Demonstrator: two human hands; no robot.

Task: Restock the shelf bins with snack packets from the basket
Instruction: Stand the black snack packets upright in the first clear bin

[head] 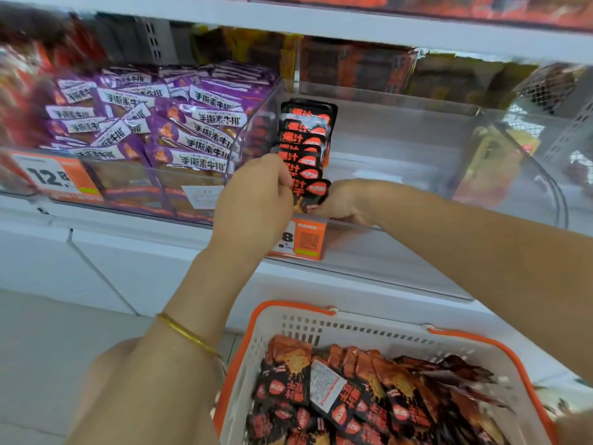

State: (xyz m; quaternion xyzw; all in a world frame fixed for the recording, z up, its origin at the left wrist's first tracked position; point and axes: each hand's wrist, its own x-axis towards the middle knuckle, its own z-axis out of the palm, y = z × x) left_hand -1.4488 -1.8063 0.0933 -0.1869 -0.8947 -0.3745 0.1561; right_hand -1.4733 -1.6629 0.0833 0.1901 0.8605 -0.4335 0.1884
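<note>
A row of black-and-red snack packets (306, 136) stands upright at the left end of a clear plastic shelf bin (417, 200). My left hand (253, 197) grips the front packets of that row from the left. My right hand (340, 202) pinches the lower right corner of the frontmost packet, just above the bin's front wall. Below, a white basket with orange rim (321, 319) holds several more of the same black-and-red packets (353, 399).
The bin to the left is full of purple snack packets (154, 120), with an orange price tag (61, 178) on its front. Another orange tag (305, 240) hangs under my hands. Bins with other snacks stand behind and to the right. The white shelf ledge runs below.
</note>
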